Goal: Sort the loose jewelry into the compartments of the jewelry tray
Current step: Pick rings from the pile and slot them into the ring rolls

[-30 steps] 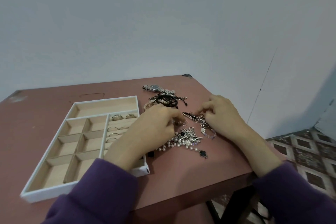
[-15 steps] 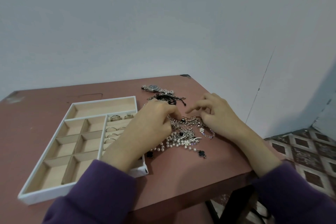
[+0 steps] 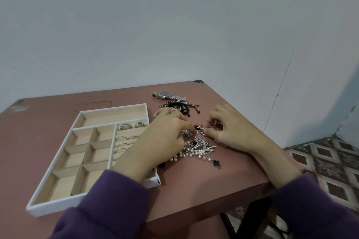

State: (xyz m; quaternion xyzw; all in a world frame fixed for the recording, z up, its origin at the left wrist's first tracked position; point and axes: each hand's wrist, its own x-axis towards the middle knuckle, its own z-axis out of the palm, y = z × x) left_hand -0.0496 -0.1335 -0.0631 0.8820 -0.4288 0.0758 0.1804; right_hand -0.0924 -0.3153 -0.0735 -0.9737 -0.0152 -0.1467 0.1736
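Pinching a tangled chain point(image 3: 200, 129) with narrow fingers point(image 3: 208, 132) of left hand point(image 3: 165, 134) and right hand point(image 3: 236, 130). Stretched left to right between them; jewelry tray point(image 3: 58, 208) nearer the left hand.

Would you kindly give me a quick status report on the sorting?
Left hand, right hand both pinching into the pile. Rings in tray, watch loose beyond pile. Left forearm across tray's right side.
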